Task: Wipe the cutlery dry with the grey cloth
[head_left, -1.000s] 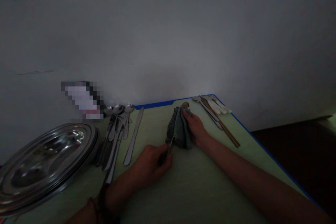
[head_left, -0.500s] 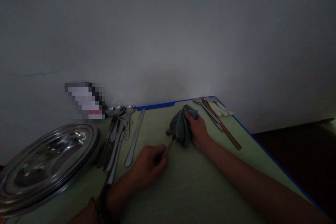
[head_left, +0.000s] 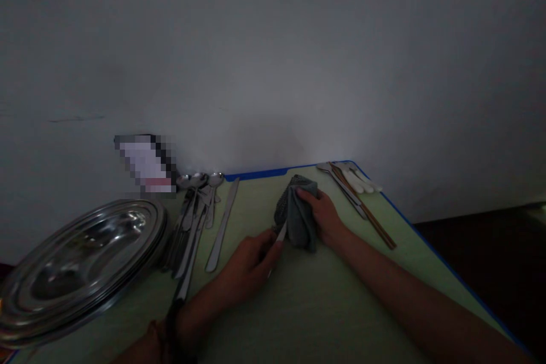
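My left hand (head_left: 251,261) is closed round the handle of a metal utensil (head_left: 280,233) whose far end is hidden inside a grey cloth (head_left: 296,213). My right hand (head_left: 326,219) grips that cloth, wrapped round the utensil, on the pale green table (head_left: 324,307). What kind of utensil it is cannot be made out.
A stack of steel trays (head_left: 81,261) sits at the left. Beside it lie several spoons (head_left: 191,216) and a table knife (head_left: 222,224). More cutlery, white spoons and brown chopsticks (head_left: 362,205) lie at the far right corner. A wall stands just behind the blue-edged table.
The cloth in my right hand has slid along the utensil, covering its tip, and my left hand has shifted slightly towards the cloth.
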### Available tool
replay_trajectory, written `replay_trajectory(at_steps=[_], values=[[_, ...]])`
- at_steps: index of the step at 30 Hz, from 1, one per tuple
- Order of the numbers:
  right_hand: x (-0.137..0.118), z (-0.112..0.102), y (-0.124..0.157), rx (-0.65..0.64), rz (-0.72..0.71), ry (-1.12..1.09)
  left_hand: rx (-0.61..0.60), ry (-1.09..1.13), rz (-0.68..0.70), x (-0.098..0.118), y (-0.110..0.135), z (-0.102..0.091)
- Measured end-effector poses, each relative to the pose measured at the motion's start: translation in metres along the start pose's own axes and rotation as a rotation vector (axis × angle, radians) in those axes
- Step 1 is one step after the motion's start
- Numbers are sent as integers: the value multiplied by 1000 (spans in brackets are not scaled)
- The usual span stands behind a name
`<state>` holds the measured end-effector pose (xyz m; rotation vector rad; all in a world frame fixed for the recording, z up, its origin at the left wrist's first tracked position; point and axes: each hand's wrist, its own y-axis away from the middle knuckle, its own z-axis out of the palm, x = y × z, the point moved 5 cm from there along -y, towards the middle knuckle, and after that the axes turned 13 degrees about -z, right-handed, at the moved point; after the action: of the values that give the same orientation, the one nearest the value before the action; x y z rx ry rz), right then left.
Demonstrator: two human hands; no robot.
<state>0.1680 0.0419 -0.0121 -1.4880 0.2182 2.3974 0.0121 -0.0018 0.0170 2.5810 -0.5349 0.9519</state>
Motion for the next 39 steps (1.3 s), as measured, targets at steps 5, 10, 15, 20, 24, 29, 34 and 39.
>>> replay_trajectory(at_steps=[5, 10, 15, 20, 24, 29, 34, 39], values=[[5, 5, -2, 26, 103, -216, -28, -124, 61, 1, 1, 6], [4, 2, -1, -26, 34, -3, -24, -171, 91, 2, 3, 7], [-5, 1, 0, -109, -187, 331, -29, -236, 129, 2, 4, 8], [-6, 1, -2, -156, -192, 360, -27, -216, 118, 1, 4, 9], [1, 3, -2, -255, -70, 275, 18, -128, 44, -2, 1, 6], [-1, 5, 1, -292, -39, 294, 26, -77, 27, -2, 0, 5], [-6, 9, 4, -310, -70, 313, -7, -124, 57, 1, 2, 5], [3, 5, 2, -160, 56, 129, -30, -101, 79, 2, 2, 6]])
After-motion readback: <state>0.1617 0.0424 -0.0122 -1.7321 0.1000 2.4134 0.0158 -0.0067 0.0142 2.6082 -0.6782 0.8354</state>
